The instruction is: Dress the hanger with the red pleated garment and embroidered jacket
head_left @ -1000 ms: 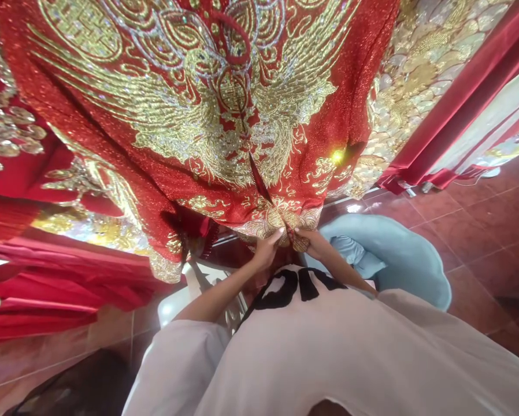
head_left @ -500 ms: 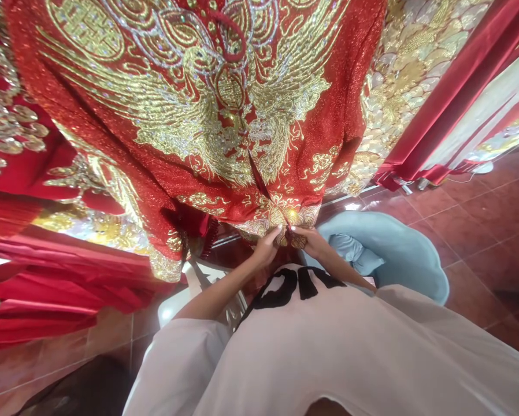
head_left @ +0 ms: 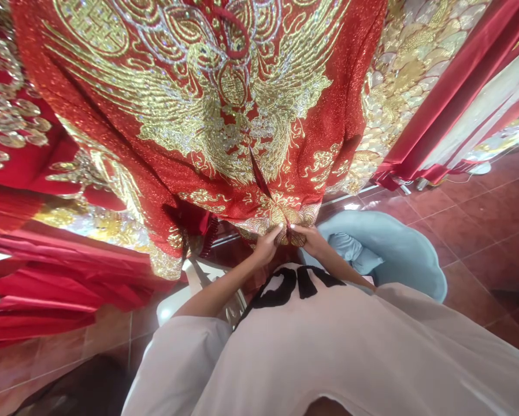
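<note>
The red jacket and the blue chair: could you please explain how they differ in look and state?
The red jacket bears gold embroidery, whereas the blue chair is pale and plain. The jacket hangs, its lower front edges held by the left hand and right hand; the chair stands nearby, held by neither. The jacket fills much more of the view than the chair. Both are only partly visible.
</note>
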The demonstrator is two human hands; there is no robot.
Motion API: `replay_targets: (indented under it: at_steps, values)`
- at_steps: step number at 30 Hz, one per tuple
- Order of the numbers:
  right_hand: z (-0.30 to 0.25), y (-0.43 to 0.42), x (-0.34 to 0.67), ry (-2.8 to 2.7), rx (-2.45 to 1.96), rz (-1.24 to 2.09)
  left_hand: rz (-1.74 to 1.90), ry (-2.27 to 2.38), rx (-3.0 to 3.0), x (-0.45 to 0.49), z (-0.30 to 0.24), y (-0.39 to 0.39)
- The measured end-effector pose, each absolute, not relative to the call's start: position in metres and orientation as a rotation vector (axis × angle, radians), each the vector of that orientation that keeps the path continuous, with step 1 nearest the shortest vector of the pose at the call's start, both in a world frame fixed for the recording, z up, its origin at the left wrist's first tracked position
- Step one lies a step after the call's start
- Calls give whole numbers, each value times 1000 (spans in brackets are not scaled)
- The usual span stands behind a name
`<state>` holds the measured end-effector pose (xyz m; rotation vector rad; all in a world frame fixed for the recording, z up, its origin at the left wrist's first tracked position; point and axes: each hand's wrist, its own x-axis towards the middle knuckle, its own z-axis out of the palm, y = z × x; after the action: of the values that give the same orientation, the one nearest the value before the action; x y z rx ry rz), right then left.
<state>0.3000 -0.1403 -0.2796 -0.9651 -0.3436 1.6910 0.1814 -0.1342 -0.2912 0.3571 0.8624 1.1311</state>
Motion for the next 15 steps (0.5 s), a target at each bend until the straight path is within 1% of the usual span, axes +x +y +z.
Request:
replay_targets:
  at_steps: [6, 15]
  values:
    - [-276, -142, 294, -352, -961, 1618, 1206, 873, 455, 182, -292, -136]
    - [-277, -132, 288, -379, -969, 1566, 1270, 1063, 572, 182, -306, -134]
